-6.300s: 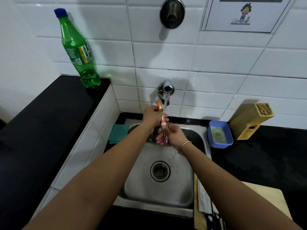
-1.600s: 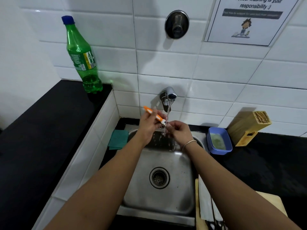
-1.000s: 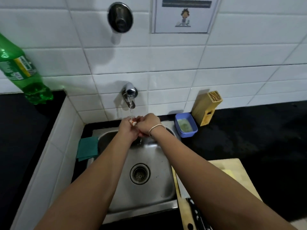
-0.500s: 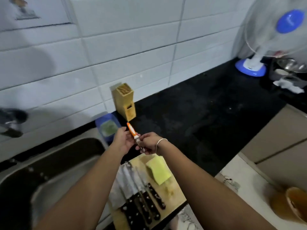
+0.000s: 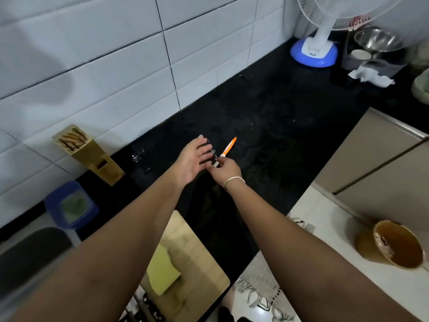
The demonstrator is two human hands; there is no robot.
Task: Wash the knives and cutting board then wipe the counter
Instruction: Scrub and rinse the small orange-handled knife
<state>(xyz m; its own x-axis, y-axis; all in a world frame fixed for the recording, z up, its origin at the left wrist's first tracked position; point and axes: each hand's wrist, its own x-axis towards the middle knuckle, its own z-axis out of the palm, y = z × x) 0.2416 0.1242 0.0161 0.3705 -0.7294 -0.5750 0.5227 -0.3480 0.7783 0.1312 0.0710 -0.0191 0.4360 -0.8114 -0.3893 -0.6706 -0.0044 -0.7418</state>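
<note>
Now | right hand (image 5: 224, 170) pinches orange-handled knife (image 5: 226, 151) over black table (image 5: 278, 117) | left hand (image 5: 193, 159) open, empty beside it

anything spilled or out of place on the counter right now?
Yes: water droplets glint on the black counter left of the left hand. The orange-handled knife, pinched by the right hand, is over bare counter, not in the knife block.

Knife block (image 5: 89, 154) stands against the wall, left of the fan (image 5: 313, 52); cutting board (image 5: 197, 259) nearer.
</note>
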